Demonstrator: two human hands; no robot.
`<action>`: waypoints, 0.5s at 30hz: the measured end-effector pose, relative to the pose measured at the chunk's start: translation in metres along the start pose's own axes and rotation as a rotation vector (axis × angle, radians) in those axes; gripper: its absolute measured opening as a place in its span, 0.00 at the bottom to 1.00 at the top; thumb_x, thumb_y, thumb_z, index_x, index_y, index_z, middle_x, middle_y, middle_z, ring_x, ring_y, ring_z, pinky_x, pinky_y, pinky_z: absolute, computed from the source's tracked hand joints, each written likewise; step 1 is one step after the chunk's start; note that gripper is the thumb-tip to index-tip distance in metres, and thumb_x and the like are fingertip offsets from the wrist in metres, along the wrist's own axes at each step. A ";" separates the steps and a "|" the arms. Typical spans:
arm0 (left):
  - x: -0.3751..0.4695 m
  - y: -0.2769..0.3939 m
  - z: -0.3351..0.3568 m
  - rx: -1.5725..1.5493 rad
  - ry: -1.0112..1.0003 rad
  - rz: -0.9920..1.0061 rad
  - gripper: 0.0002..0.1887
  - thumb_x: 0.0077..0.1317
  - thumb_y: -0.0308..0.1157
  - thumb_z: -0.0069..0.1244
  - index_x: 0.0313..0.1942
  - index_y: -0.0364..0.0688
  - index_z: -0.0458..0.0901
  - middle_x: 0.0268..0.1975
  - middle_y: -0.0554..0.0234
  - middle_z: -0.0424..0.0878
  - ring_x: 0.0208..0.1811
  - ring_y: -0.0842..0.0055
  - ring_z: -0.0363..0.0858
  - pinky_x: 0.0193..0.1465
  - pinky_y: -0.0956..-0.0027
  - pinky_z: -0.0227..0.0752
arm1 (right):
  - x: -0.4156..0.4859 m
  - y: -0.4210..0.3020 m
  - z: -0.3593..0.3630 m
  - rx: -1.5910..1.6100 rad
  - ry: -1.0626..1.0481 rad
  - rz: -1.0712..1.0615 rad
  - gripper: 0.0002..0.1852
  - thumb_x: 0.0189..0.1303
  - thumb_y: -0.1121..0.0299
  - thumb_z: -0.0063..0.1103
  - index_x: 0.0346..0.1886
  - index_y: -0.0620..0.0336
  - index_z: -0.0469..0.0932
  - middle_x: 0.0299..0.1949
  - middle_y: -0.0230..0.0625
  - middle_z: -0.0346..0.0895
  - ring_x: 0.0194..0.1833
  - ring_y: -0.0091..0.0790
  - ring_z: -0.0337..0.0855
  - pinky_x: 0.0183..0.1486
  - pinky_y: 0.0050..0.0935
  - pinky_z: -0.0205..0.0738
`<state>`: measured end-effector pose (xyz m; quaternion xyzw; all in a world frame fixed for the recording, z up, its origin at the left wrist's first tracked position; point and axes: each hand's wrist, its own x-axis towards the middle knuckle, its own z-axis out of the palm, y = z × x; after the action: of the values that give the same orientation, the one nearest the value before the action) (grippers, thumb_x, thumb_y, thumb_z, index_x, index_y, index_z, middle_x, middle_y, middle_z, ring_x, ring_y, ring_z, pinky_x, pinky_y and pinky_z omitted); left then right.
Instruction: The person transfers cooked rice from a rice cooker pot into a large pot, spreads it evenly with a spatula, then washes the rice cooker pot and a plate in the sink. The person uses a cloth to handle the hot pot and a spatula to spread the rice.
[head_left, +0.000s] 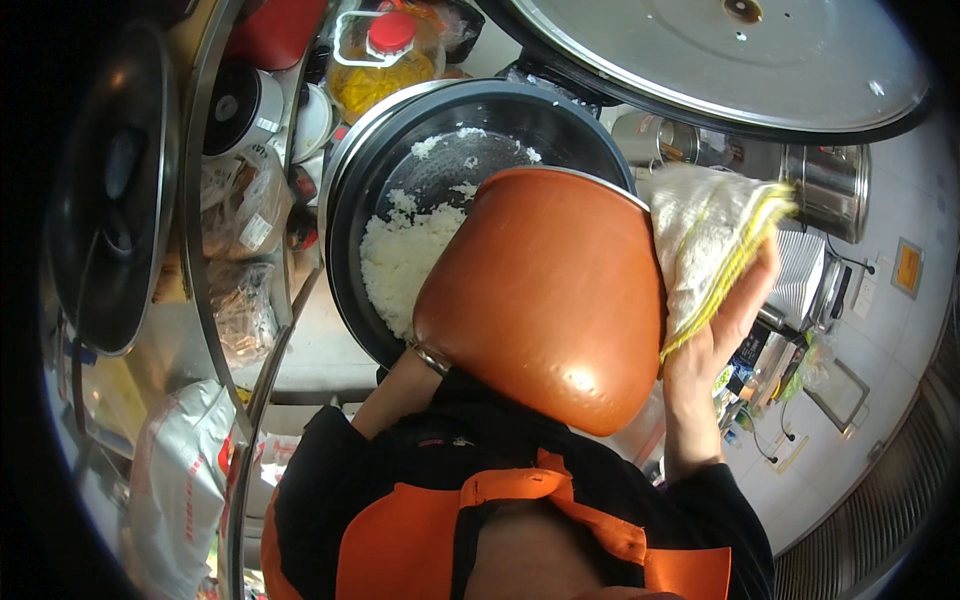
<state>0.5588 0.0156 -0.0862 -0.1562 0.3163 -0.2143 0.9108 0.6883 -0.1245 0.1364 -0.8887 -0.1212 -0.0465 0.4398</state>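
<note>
An orange-brown inner pot (547, 292) is tipped on its side, its mouth leaning over a large dark cooker pot (592, 120). White cooked rice (409, 255) is heaped inside the dark pot, and some grains stick to its far wall. My right hand (731, 315) grips a white cloth with yellow edging (697, 232) against the tipped pot's right side. On the other side, my left forearm (394, 394) reaches behind the pot's lower left, with a metal band at the wrist. The tipped pot hides the fingers of my left hand.
A large raised lid with a metal inner plate (795, 67) is at top right. An oil jug with a red cap (386, 64) stands behind the cooker. Metal shelving (196, 187) with bagged goods and a wok (120, 225) flank the left. Steel canisters (829, 191) are at right.
</note>
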 end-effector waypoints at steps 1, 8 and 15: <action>0.000 0.000 0.000 -0.002 -0.005 -0.003 0.29 0.76 0.49 0.22 0.65 0.40 0.67 0.62 0.51 0.73 0.61 0.62 0.73 0.62 0.59 0.71 | 0.001 -0.005 -0.001 -0.099 -0.015 -0.149 0.39 0.63 0.68 0.61 0.73 0.65 0.49 0.66 0.44 0.61 0.68 0.39 0.61 0.68 0.36 0.58; 0.002 0.000 -0.001 0.005 -0.023 -0.035 0.29 0.76 0.49 0.22 0.64 0.40 0.67 0.62 0.51 0.74 0.61 0.62 0.73 0.62 0.59 0.71 | -0.005 -0.024 -0.024 -0.694 -0.169 -0.101 0.20 0.47 0.88 0.46 0.42 0.62 0.81 0.38 0.39 0.77 0.39 0.37 0.69 0.43 0.32 0.67; 0.002 0.000 -0.001 0.003 -0.031 -0.046 0.28 0.76 0.48 0.22 0.64 0.40 0.67 0.62 0.50 0.74 0.60 0.62 0.74 0.61 0.59 0.72 | -0.019 0.005 -0.038 -0.474 -0.133 0.463 0.07 0.53 0.81 0.49 0.35 0.65 0.75 0.29 0.34 0.67 0.29 0.28 0.66 0.34 0.27 0.64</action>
<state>0.5596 0.0147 -0.0874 -0.1652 0.2979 -0.2332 0.9108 0.6717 -0.1610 0.1520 -0.9712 0.0697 0.0859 0.2110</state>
